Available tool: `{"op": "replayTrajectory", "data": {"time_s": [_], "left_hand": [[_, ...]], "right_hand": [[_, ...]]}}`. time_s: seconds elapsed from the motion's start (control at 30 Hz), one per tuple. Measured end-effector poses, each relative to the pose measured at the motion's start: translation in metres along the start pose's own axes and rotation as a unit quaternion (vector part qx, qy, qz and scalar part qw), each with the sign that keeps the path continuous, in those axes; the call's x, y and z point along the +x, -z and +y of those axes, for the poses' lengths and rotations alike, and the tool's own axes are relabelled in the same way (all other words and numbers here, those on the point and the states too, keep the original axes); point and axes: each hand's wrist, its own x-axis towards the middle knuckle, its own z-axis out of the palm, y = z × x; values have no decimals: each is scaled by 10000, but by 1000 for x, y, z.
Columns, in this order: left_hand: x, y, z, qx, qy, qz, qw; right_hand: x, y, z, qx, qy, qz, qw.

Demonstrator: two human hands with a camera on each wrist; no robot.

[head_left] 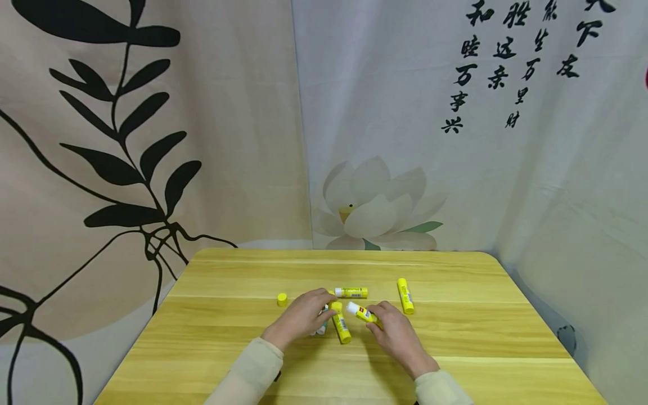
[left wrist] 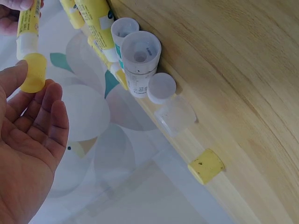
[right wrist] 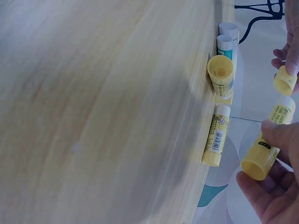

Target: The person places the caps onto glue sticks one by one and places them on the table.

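My left hand (head_left: 304,313) pinches a small yellow cap (left wrist: 34,77) between thumb and fingers. In my right hand (head_left: 400,336) is a yellow glue stick (head_left: 362,313), gripped near its base, its white end tilted toward the cap. The right wrist view shows a narrow gap between cap (right wrist: 284,82) and glue stick (right wrist: 267,148). Just below the hands lies another yellow glue stick (head_left: 342,328). White glue tubes (left wrist: 141,63) are partly hidden behind my left hand in the head view.
Beyond the hands a yellow glue stick with a white end (head_left: 351,292) lies sideways, and a fully yellow one (head_left: 405,296) lies to the right. A loose yellow cap (head_left: 282,299) is at the left. A white cap (left wrist: 161,88) and a translucent cap (left wrist: 175,115) sit by the tubes.
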Motion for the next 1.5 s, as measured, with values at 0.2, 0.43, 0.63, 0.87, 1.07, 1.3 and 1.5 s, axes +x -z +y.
{"op": "replayTrajectory", "data": {"time_s": [0.2, 0.43, 0.63, 0.87, 1.07, 1.3, 1.5], "left_hand": [[2, -1, 1, 4, -40, -46, 10000], [2, -1, 2, -68, -122, 7, 9999], [2, -1, 4, -141, -53, -87, 9998], [3, -2, 4, -376, -31, -165, 9992], [4, -2, 6, -472, -93, -297, 9984], [6, -6, 10, -312, -227, -356, 9986], [5, -9, 12, -254, -212, -347, 9988]], "right_hand": [[1, 0, -1, 8, 138, -31, 9999], [1, 0, -2, 35, 201, -109, 9997], [1, 0, -2, 77, 241, -174, 9995], [1, -1, -3, 31, 238, -164, 9996], [1, -1, -5, 55, 304, -198, 9993], [2, 1, -6, -37, 615, -265, 9977], [2, 0, -3, -272, 928, -297, 9949]]}}
